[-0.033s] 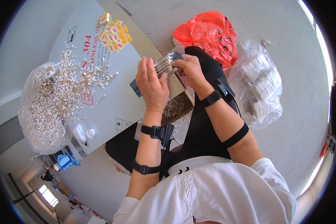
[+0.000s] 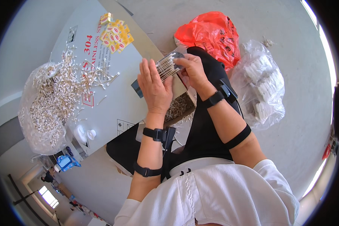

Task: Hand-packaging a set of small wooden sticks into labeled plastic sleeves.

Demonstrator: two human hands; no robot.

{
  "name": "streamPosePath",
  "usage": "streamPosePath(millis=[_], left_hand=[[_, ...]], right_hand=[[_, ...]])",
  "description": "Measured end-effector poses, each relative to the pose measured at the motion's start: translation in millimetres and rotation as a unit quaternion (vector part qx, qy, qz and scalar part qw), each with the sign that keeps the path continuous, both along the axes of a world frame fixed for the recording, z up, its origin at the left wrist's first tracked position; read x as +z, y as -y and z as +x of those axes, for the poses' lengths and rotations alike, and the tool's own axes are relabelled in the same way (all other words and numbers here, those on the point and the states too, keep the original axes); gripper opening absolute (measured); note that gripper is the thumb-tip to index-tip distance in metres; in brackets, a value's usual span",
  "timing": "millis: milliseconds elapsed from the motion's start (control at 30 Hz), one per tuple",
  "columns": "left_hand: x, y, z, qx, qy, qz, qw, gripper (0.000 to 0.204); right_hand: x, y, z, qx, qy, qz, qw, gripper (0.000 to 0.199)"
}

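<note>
A bundle of cotton swabs lies side by side between my hands, above the table's corner. My left hand holds the bundle from the left, its fingers straight and together, thumb along the lower side. At the swabs' right ends, my right hand is closed in a pinch; its fingertips are partly hidden. Thin clear plastic film shows beside the bundle's upper end. Below the hands, an open cardboard box holds many loose swabs. A dark flat piece sits by the left hand, partly covered by it.
On the table, a clear bag spills a heap of swabs at the left. Small yellow packets lie at the far edge, and a white plastic container stands near. A red bag and a clear bag of white packs sit at right.
My left hand has shifted slightly to the right, with its thumb lower. More of the swabs shows between the hands. The right hand has barely moved.
</note>
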State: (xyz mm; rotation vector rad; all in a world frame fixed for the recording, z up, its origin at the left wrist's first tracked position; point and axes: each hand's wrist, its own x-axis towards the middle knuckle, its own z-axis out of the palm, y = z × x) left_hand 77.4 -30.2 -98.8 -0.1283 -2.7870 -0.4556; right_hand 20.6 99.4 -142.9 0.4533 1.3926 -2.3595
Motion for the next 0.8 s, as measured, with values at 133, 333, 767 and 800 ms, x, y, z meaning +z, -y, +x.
streamPosePath(millis=[133,333,767,800], left_hand=[[-6.7,-2.6,14.2,0.056,0.108,-0.075,0.99,0.075],[-3.0,3.0,7.7,0.02,-0.054,0.058,0.997,0.054],[3.6,12.8,-17.3,-0.023,0.019,0.126,0.992,0.016],[0.6,14.4,-15.4,0.009,0.035,0.125,0.992,0.017]], right_hand=[[2.4,2.6,-13.3,-0.048,0.056,-0.051,0.996,0.018],[6.3,7.1,-16.2,-0.044,-0.038,-0.07,0.996,0.014],[20.8,1.5,-12.1,-0.011,0.02,-0.087,0.996,0.009],[25.0,1.2,-11.7,0.005,0.039,-0.061,0.997,0.008]])
